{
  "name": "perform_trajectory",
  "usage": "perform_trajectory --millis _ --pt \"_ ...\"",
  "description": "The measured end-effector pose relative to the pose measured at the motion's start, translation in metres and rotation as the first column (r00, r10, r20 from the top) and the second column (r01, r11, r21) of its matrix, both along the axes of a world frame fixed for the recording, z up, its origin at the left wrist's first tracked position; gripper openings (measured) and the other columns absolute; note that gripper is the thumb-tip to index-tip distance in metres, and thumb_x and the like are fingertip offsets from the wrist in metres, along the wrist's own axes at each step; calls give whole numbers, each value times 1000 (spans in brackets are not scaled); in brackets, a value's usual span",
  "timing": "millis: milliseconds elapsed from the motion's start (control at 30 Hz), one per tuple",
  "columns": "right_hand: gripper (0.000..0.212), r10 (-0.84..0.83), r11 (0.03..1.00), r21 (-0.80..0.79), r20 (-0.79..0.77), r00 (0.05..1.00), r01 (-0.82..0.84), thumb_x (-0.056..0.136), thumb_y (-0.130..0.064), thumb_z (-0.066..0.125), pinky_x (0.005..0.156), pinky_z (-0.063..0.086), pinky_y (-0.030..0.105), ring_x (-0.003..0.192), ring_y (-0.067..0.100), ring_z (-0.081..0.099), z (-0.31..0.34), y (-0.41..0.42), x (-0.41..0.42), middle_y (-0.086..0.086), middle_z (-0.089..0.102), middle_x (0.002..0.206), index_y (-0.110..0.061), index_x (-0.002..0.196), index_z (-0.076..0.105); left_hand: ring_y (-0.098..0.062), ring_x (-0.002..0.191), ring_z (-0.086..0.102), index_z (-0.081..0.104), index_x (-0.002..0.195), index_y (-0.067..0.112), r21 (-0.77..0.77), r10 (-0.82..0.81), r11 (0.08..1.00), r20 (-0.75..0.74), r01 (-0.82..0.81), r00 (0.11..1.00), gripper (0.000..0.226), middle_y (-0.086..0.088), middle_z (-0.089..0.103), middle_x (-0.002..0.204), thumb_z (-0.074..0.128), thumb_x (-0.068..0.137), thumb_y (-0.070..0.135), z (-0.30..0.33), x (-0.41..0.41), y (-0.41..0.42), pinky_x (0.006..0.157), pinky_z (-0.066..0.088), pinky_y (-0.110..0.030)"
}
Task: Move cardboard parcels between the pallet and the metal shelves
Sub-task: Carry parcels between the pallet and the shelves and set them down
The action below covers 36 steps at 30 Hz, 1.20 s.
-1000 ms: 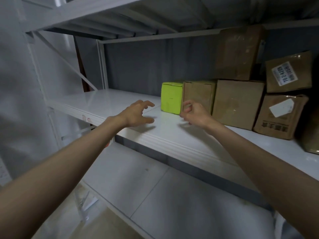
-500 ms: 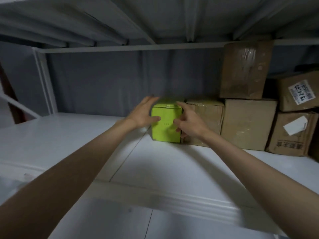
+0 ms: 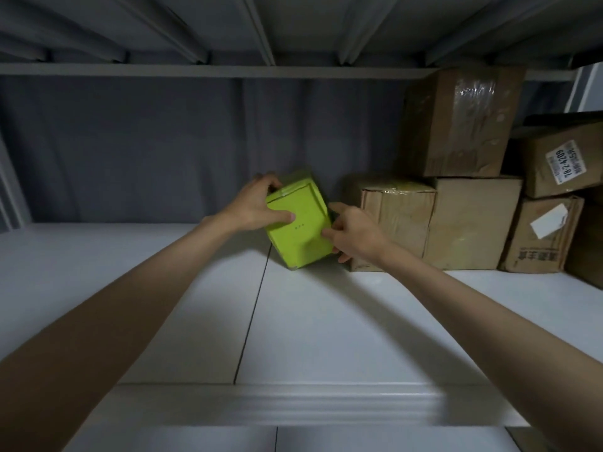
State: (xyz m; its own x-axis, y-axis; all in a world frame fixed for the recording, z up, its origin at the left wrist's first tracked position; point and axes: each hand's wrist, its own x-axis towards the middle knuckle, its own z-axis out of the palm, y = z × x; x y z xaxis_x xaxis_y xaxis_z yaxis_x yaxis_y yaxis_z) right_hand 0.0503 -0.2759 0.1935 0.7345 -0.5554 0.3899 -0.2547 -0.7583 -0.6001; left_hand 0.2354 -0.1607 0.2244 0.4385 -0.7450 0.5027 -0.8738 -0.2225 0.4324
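Seen from the person's head, two bare forearms reach forward over a white metal shelf (image 3: pixel 163 288), under the ribbed underside of the shelf above. The landmark is a bright green box (image 3: pixel 298 230) near the middle of the shelf, close to the grey curtain-like backing.

To the left of the green box the shelf is bare white metal, with a dark seam running from front to back just below the box.

The left hand (image 3: pixel 253 208) is closed around the green box's upper left corner, fingers curled over its far edge and thumb pressed flat on its front face. The box is tilted, its top leaning left, and only its lower corner seems to meet the shelf.

The right hand (image 3: pixel 354 231) grips the green box's right edge, fingertips on the front face and the lower right side.

Just right of the green box, behind that hand, stands a taped brown parcel (image 3: pixel 396 223). Further right are more cardboard parcels (image 3: pixel 470 223), stacked two high, some bearing white labels.
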Motion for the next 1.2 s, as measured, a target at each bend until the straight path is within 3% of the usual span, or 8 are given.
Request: perform_trajectory --millis 67,167,333,500,567,767,933,1200 --pt "62 -14 994 -112 -61 998 7 91 -22 65 91 54 38 100 27 61 -2 5 5 14 62 107 -21 149 44 -19 96 63 58 111 15 -19 73 997 -149 -76 986 62 -5 62 109 81 73 58 2 0 8 78 53 -33" --pt "76 -22 992 -126 -113 993 8 90 -31 66 106 43 36 110 25 49 -2 16 10 10 38 121 -44 155 29 -3 62 70 62 94 21 -78 36 993 -500 -86 865 67 5 72 87 61 71 83 8 -4 19 44 47 -16" --pt "78 21 989 -145 -141 990 -42 91 -33 66 107 43 41 112 32 54 -3 31 17 2 29 120 -51 154 23 -12 62 73 65 107 19 -58 -19 997 -797 -46 604 74 0 78 81 61 71 84 11 -4 31 44 54 -29" --pt "71 112 989 -94 -66 992 -118 92 -22 65 112 39 38 110 19 49 -5 33 8 0 30 116 -44 152 35 -11 47 68 65 79 22 -88 -39 994 -836 -63 548 34 4 70 56 60 86 55 4 -10 41 40 52 -28" --pt "68 136 990 -34 4 991 -136 90 -18 65 109 44 41 110 16 49 -6 35 3 0 31 115 -38 150 40 -11 47 68 64 82 22 -122 -52 988 -847 -97 529 30 3 70 58 62 85 51 2 -14 49 40 52 -29" --pt "95 130 966 219 52 990 -138 87 -35 74 106 48 49 131 27 50 -16 32 -20 8 39 147 -26 160 14 -12 48 68 62 91 23 -240 -96 943 -859 -230 503 27 7 67 52 63 84 49 -6 -37 84 43 54 -35" --pt "114 281 900 335 46 959 -280 79 -38 84 101 53 46 116 21 63 -21 44 -49 2 49 143 -27 161 6 -20 70 73 67 90 30 -287 -139 928 -859 -237 493 30 4 70 78 55 84 56 -14 -77 111 55 57 -43" --pt "72 444 836 223 262 857 -502 82 -3 79 105 48 35 122 20 58 -39 72 -118 7 58 136 -26 140 43 -14 91 75 70 103 49 -280 -158 952 -793 -122 588 30 18 75 99 55 85 68 -44 -168 144 71 61 -42"
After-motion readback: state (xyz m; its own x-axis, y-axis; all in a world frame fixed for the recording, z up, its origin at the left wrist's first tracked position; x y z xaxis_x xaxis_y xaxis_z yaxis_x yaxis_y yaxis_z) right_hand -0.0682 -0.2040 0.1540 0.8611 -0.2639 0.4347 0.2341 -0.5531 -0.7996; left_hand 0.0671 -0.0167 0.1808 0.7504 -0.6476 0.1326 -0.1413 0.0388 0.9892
